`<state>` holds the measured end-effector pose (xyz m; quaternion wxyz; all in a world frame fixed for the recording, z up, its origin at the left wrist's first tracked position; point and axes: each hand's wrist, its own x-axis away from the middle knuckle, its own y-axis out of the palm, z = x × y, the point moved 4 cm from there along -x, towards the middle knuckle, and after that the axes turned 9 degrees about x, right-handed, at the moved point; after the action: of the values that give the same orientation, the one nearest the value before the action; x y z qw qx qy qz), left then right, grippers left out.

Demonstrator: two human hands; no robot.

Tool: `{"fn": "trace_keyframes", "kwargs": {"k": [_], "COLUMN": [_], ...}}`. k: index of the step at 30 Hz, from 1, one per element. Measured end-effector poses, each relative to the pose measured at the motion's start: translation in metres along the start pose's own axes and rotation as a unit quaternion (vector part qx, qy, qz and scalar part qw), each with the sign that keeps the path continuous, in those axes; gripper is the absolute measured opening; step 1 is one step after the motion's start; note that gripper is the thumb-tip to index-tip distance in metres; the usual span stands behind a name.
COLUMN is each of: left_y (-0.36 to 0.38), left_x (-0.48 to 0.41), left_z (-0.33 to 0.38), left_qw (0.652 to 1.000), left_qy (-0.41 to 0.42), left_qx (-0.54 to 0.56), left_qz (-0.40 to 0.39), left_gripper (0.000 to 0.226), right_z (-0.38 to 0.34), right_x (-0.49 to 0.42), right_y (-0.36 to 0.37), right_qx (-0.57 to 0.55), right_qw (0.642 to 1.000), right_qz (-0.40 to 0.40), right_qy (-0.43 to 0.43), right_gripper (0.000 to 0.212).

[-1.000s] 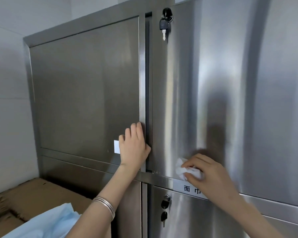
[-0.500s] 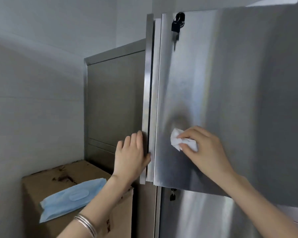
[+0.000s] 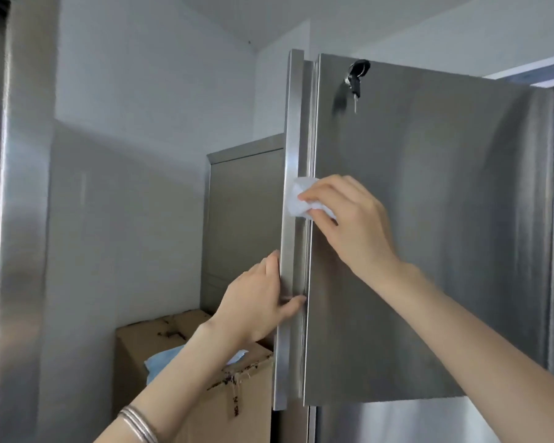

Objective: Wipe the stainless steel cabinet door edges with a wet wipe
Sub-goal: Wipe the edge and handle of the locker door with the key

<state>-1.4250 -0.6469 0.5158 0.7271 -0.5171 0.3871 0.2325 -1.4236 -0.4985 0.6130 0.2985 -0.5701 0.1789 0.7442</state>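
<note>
Two stainless steel cabinet doors stand swung open, edge towards me. The right door [image 3: 429, 251] shows its broad face, with keys [image 3: 356, 79] hanging from a lock near its top left. My right hand [image 3: 349, 225] pinches a crumpled white wet wipe [image 3: 299, 201] and presses it on the vertical edges where the two doors meet, at mid height. My left hand [image 3: 259, 302] grips the narrow edge of the left door [image 3: 290, 123] lower down, fingers wrapped behind it and thumb across the front.
A cardboard box [image 3: 224, 382] stands low behind the left door with a blue wipe pack [image 3: 162, 362] on top. A further steel cabinet [image 3: 240, 225] stands at the back. A steel panel [image 3: 16, 219] fills the left side. Grey wall lies between them.
Both doors have swung further open and the view has turned left. My right hand carried the wipe up and left from the right door's face onto the door edges. My left hand stays on the left door's edge.
</note>
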Motion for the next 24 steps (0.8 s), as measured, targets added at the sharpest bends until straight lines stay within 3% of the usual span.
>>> {"fn": "trace_keyframes", "kwargs": {"k": [5, 8, 14, 20, 24], "left_y": [-0.025, -0.037, -0.04, -0.021, -0.01], "left_x": [-0.017, -0.027, -0.036, -0.035, -0.033], "left_z": [0.025, 0.035, 0.04, 0.038, 0.034], "left_qw": [0.983, 0.961, 0.957, 0.935, 0.928], "left_qy": [-0.008, -0.028, -0.05, -0.087, -0.086], "left_qx": [0.184, 0.275, 0.268, 0.293, 0.292], "left_qz": [-0.024, 0.023, 0.098, 0.178, 0.214], "left_gripper": [0.037, 0.035, 0.039, 0.052, 0.066], "right_z": [0.004, 0.004, 0.005, 0.017, 0.01], "right_x": [-0.035, -0.035, -0.029, -0.073, -0.039], "right_y": [-0.011, -0.015, -0.012, -0.002, 0.014], "right_qx": [-0.007, -0.007, -0.002, -0.018, 0.006], "right_qw": [0.998, 0.998, 0.999, 0.996, 0.998], "right_qz": [0.06, 0.069, 0.005, 0.083, 0.064], "right_qy": [0.0, 0.004, -0.033, -0.004, -0.025], "right_gripper": [0.021, 0.02, 0.017, 0.019, 0.033]}}
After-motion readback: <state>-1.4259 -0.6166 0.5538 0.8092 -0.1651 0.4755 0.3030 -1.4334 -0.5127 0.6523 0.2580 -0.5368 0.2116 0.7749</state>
